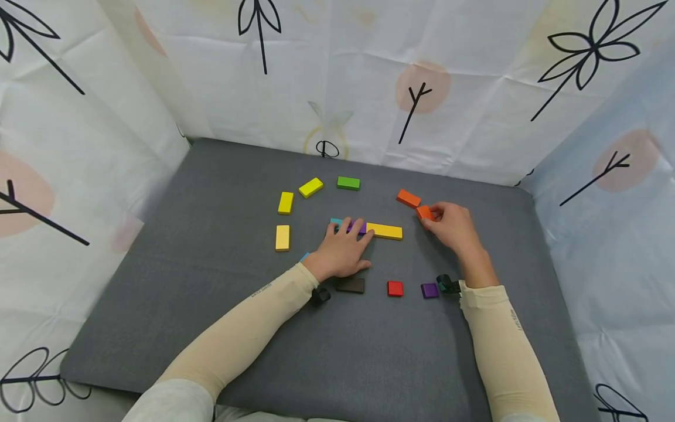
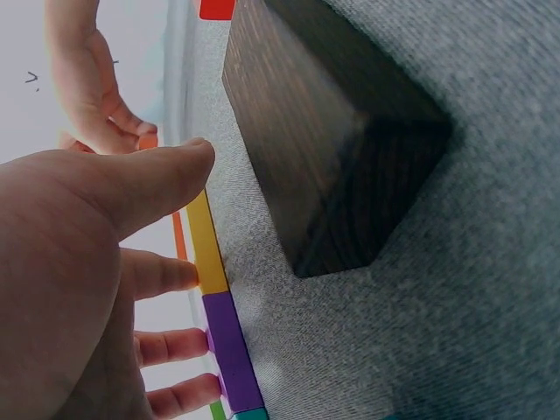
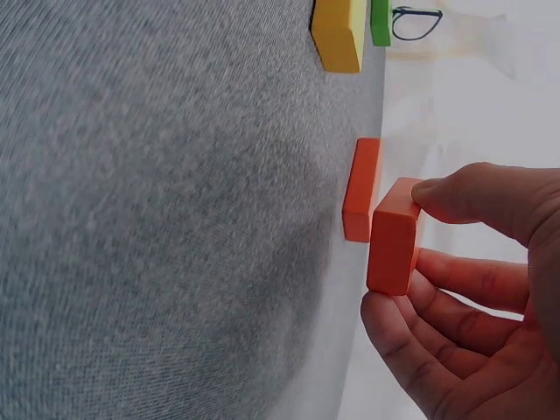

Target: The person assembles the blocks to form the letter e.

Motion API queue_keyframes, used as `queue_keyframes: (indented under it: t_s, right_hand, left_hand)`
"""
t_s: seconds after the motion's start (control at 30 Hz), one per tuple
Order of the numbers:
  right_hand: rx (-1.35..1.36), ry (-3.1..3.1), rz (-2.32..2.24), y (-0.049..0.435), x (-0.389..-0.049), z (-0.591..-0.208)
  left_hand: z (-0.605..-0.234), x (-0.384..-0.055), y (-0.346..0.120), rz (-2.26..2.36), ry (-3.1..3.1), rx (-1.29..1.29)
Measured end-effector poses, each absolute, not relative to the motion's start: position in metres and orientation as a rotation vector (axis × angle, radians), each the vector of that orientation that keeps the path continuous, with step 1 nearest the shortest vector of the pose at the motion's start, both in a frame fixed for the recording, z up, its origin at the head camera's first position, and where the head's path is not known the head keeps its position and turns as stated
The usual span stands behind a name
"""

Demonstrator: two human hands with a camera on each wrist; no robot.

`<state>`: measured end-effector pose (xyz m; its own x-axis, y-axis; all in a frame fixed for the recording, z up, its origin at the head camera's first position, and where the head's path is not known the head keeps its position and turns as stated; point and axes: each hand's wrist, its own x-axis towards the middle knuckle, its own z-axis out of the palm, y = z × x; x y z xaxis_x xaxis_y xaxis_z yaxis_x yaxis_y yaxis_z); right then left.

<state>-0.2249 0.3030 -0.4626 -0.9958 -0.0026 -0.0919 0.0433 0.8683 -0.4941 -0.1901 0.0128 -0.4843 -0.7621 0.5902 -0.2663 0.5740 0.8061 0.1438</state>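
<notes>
My right hand pinches an orange block between thumb and fingers, near a second orange block lying on the grey table. With fingers spread, my left hand reaches over a row of blocks in the middle. That row holds a teal block, a purple block and a long yellow block. In the left wrist view its fingertips touch or nearly touch the purple and yellow blocks. Close to the left thumb lies a dark brown block, partly covered in the head view.
Around the row lie a green block, several yellow blocks, a red block and a small purple block. A blue block shows only a corner by the left wrist. Patterned cloth hangs behind the grey table.
</notes>
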Motion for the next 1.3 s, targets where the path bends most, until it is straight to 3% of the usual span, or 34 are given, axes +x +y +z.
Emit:
queue_keyframes:
  t_s: [1.3]
  right_hand:
    - [-0.01, 2.89, -0.83, 0.279, -0.234, -0.463]
  left_hand:
    - [-0.482, -0.191, 0.015, 0.074, 2.681, 0.883]
